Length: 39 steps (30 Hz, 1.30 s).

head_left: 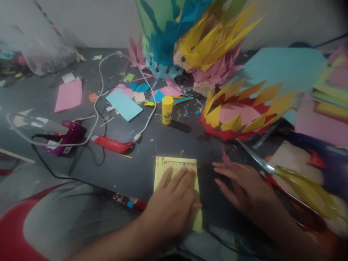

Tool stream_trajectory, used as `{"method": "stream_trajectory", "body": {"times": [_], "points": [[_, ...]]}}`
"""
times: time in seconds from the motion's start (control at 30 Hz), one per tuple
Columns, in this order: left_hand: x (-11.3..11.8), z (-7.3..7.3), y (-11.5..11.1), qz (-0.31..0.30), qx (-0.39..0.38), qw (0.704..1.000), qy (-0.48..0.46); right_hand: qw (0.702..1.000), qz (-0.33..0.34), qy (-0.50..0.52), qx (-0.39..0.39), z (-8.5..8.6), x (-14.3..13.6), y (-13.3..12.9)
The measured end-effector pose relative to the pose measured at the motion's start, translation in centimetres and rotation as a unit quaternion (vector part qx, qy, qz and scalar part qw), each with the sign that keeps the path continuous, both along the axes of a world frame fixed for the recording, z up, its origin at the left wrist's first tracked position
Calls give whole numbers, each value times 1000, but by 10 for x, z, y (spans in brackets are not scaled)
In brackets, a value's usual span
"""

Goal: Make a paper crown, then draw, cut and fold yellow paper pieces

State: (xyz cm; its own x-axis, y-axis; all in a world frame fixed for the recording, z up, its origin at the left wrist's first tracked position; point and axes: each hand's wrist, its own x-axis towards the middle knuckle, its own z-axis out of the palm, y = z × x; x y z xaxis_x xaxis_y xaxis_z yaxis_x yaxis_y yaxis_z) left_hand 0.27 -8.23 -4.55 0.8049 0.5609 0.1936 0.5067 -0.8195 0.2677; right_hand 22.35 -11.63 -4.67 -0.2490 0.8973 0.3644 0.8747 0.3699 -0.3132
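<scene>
My left hand lies flat with its fingers stretched over a yellow paper at the table's front edge. Under the fingertips is a thin see-through strip, probably a ruler. Small red marks show at the paper's top left corner. To the right, my right hand is curled round a slim reddish pen, its tip pointing away from me. The pen is apart from the paper. Large scissors with yellow and red handles lie beside that hand.
A yellow glue stick stands upright mid-table. Left of it are a red box cutter, a white cable and a purple device. A yellow-red spiky paper ring sits right; colourful spiky paper models stand behind, among scraps.
</scene>
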Motion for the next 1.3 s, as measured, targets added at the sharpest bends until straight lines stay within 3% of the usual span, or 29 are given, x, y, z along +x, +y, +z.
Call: {"method": "stream_trajectory", "body": {"times": [0.47,0.67,0.77,0.93,1.07,1.3], "points": [[1,1,0,0,-11,1000,-3,1000,-10,16,-13,1,2,-1],[2,3,0,-2,-8,1000,-7,987,-106,113,-52,17,-5,-1],[2,2,-1,-3,-11,1000,-4,969,-117,203,-73,28,-16,11],[2,1,-1,-1,-1,1000,-11,951,-23,291,-107,38,-40,47],[2,2,0,0,3,1000,-16,913,-37,370,-165,38,-56,72],[3,6,1,-2,-4,1000,-14,901,-44,398,-167,27,-63,82]]}}
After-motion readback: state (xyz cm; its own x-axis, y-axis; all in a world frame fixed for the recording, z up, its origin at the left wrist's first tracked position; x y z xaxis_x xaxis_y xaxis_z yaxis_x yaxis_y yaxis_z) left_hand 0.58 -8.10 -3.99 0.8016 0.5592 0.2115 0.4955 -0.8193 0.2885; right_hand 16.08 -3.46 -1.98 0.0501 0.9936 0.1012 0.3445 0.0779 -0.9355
